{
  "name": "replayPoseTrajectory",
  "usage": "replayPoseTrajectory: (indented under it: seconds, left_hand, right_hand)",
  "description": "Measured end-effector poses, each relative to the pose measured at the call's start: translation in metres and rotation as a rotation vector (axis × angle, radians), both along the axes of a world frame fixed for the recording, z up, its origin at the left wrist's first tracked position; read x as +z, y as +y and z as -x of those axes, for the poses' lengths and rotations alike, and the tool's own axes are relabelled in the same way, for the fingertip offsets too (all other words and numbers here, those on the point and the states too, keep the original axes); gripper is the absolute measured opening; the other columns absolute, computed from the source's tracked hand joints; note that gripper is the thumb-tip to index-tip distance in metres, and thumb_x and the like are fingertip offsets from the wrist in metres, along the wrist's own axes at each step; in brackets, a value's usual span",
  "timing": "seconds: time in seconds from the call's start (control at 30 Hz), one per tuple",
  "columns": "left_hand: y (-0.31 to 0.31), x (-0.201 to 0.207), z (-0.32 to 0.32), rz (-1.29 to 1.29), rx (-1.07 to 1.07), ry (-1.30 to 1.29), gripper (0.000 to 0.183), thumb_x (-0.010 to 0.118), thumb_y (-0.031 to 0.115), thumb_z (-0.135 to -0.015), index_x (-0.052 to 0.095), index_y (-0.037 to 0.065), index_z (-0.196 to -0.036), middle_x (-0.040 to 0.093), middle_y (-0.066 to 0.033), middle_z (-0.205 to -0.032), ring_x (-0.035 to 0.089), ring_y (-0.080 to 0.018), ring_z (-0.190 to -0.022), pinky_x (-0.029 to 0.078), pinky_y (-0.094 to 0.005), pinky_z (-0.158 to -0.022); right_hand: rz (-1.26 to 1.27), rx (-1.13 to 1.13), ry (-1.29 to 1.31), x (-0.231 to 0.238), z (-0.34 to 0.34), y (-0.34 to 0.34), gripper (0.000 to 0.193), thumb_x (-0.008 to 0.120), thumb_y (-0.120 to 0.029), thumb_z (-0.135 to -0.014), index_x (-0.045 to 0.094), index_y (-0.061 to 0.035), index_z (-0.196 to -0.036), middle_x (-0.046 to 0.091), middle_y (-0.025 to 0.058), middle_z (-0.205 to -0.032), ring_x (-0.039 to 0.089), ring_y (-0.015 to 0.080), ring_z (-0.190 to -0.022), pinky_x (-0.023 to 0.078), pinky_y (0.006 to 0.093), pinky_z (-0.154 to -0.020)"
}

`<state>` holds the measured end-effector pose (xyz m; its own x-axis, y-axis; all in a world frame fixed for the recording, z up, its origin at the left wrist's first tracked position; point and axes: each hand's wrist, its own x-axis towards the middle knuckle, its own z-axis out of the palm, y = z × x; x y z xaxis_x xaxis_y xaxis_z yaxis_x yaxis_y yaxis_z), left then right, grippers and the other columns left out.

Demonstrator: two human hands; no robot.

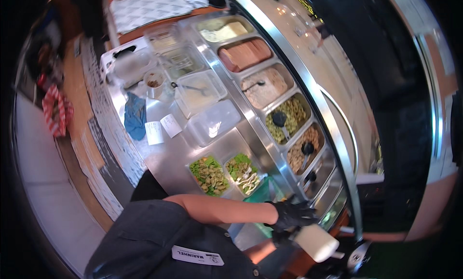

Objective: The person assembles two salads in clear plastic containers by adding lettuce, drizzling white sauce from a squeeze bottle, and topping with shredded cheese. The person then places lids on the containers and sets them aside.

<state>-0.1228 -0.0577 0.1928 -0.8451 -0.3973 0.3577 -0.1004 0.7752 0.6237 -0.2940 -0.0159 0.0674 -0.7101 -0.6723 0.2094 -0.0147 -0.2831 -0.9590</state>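
Steel counter stretches beyond the hands, with printed white slips far to their left and a lettered name tag behind them. Just right of the black-gloved left hand, whose fingers look spread, a pale cylindrical container slants lengthwise, its broad end pointing rightward and back; I can't tell the partly hidden right hand's grip.

Brushed-steel counter, bearing: one leafy green salad, left; one sauce-striped green salad, just beside it, right. Beyond both: one rectangular translucent plastic tub. Left of tub: two white paper slips; then one crumpled blue cloth. Right of tub: rectangular steel pans, in row, one holding a black plastic scoop. Right of salads, nearer: one white cylindrical container.
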Motion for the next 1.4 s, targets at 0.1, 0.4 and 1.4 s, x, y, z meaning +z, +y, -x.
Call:
replayPoseTrajectory:
  seconds: [0.1, 0.4, 1.4]
  left_hand:
    - [-0.006, -0.012, -0.02, -0.26, 0.219, -0.22, 0.056, 0.057, 0.028, -0.076, 0.048, 0.015, -0.129, 0.033, -0.0126, -0.142, 0.024, -0.0351, -0.134, 0.02, -0.0625, -0.103]
    - [-0.031, -0.025, -0.004, -0.155, 0.083, -0.365, 0.043, 0.066, 0.02, -0.068, 0.063, 0.005, -0.108, 0.064, -0.0124, -0.102, 0.062, -0.0296, -0.095, 0.048, -0.0488, -0.079]
    - [-0.131, -0.065, -0.054, -0.374, -0.073, -0.145, 0.066, 0.085, 0.016, -0.05, 0.061, 0.005, -0.11, 0.067, -0.0126, -0.101, 0.065, -0.0215, -0.091, 0.049, -0.032, -0.083]
  right_hand:
    - [-0.016, 0.024, 0.031, -0.002, 0.001, -0.008, 0.071, 0.065, 0.007, -0.071, 0.035, -0.0012, -0.135, 0.045, 0.0137, -0.13, 0.048, 0.0277, -0.113, 0.042, 0.04, -0.097]
    - [-0.046, 0.054, 0.129, -0.003, 0.008, -0.01, 0.069, 0.066, 0.007, -0.07, 0.038, -0.0001, -0.132, 0.048, 0.0136, -0.127, 0.05, 0.0271, -0.11, 0.043, 0.0397, -0.095]
    - [-0.011, 0.16, -0.037, 0.022, -0.101, -0.052, 0.059, 0.071, 0.011, -0.061, 0.054, 0.0021, -0.116, 0.061, 0.0111, -0.107, 0.059, 0.0231, -0.097, 0.048, 0.036, -0.088]
